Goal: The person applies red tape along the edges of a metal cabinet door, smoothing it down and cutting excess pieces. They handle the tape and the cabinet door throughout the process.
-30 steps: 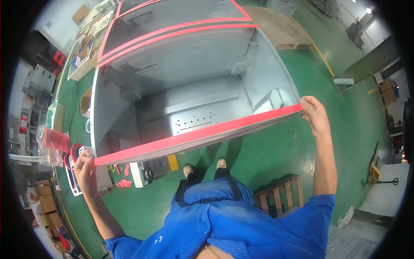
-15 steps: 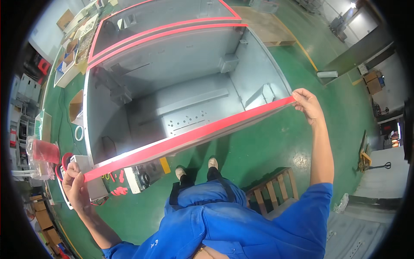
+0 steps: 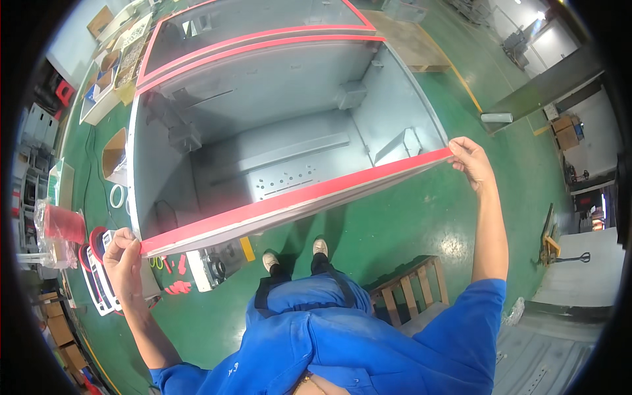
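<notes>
A strip of red tape (image 3: 296, 196) runs along the near top edge of a large open grey metal cabinet (image 3: 276, 141). My left hand (image 3: 124, 253) pinches the tape's left end at the near left corner. At the near right corner, the fingers of my right hand (image 3: 469, 160) are closed on its other end. The strip looks taut between both hands and covers most of the near rim. Whether it is stuck down along its whole length I cannot tell. Red tape also lines the cabinet's far rim.
A second grey cabinet (image 3: 257, 33) edged in red stands behind. Tape rolls (image 3: 117, 196), a plastic-wrapped red roll (image 3: 64, 225) and red scraps (image 3: 178, 288) lie at the left. Part bins (image 3: 99, 105) stand far left; a wooden pallet (image 3: 409, 289) lies near my feet.
My left hand has moved slightly right and up, bringing the tape's left end onto the cabinet's near corner and over the rim. My right hand has barely moved.
</notes>
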{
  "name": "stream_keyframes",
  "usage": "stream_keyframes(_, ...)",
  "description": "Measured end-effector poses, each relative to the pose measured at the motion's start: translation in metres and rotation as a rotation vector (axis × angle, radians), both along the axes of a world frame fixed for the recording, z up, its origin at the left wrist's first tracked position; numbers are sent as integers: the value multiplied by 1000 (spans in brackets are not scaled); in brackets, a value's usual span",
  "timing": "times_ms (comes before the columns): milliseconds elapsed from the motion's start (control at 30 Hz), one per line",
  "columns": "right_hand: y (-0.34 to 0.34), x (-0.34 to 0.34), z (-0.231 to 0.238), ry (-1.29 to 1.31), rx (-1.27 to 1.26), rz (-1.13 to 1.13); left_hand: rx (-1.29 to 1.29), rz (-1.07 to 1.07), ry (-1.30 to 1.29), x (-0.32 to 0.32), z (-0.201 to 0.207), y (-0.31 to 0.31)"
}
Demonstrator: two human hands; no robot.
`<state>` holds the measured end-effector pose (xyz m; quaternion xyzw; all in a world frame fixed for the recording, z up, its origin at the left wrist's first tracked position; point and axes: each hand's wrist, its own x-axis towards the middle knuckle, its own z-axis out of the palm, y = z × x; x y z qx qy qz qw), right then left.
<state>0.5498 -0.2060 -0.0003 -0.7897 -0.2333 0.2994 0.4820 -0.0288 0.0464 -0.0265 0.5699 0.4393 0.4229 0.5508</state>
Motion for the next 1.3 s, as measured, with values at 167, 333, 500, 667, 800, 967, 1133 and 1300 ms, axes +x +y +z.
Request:
stream_keyframes(167,0,0,-2,-9,9,-8,15,-7,-4,0,-2,0)
stream_keyframes(333,-1,2,-4,-9,22,-9,11,-1,-32,-2,-2,1)
stream_keyframes(500,-3,3,-7,1,51,0,32,2,-49,2,3,-1)
stream_keyframes(667,-1,-2,-7,1,73,-9,19,25,-36,3,1,-4)
stream_keyframes(800,-1,-2,-7,-27,70,5,3,41,-22,3,0,-5)
stream_keyframes(967,-4,3,-12,-20,81,-2,1,40,-5,5,3,-7)
stream_keyframes(1133,-3,0,-12,-27,87,-14,4,47,-28,3,-2,-4)
stream_keyframes(1300,-4,1,-14,-17,96,-13,-2,71,-29,5,0,-6)
